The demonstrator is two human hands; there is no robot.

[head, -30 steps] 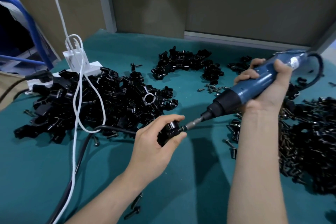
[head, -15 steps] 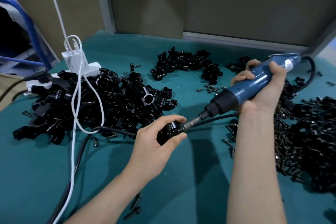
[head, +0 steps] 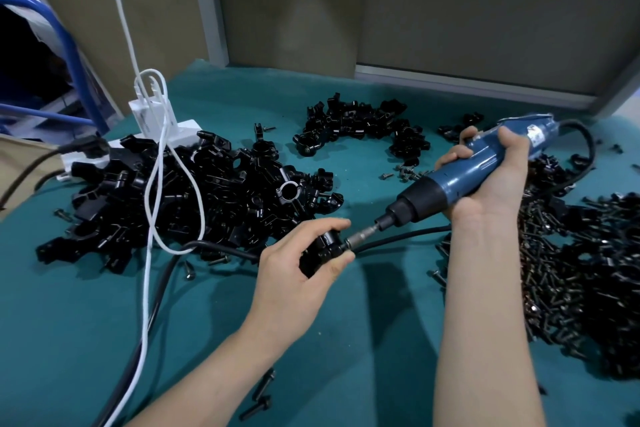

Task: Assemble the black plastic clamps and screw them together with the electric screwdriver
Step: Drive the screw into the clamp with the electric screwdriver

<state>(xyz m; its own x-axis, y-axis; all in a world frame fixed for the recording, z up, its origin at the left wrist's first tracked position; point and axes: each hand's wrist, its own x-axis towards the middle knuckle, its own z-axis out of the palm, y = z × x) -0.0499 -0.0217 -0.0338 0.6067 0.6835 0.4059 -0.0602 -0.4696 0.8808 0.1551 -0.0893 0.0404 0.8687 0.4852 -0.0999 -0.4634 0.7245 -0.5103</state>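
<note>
The black plastic clamp (head: pixel 321 251) sits a little below the middle of the frame, held up just above the teal table (head: pixel 69 340). The left hand (head: pixel 294 284) pinches it, with the thumb under it and the fingers curled over the top. The right hand (head: pixel 491 184), at the middle right, is wrapped tight around the blue electric screwdriver (head: pixel 453 180). The screwdriver tilts down to the left, and its metal tip (head: pixel 360 236) touches the right side of the clamp.

A big pile of black clamps (head: pixel 194 194) lies at the middle left. A smaller pile (head: pixel 356 125) lies near the top middle. A heap of black screws (head: pixel 581 281) fills the right side, and a few loose screws (head: pixel 259 392) lie at the bottom middle.

A white cable (head: pixel 149 253) loops over the big pile and runs down to the bottom edge. A black cable (head: pixel 207 246) passes behind the left hand. A white power strip (head: pixel 187 135) with a white charger (head: pixel 145 114) stands at the upper left, beside a blue pipe (head: pixel 62 42).
</note>
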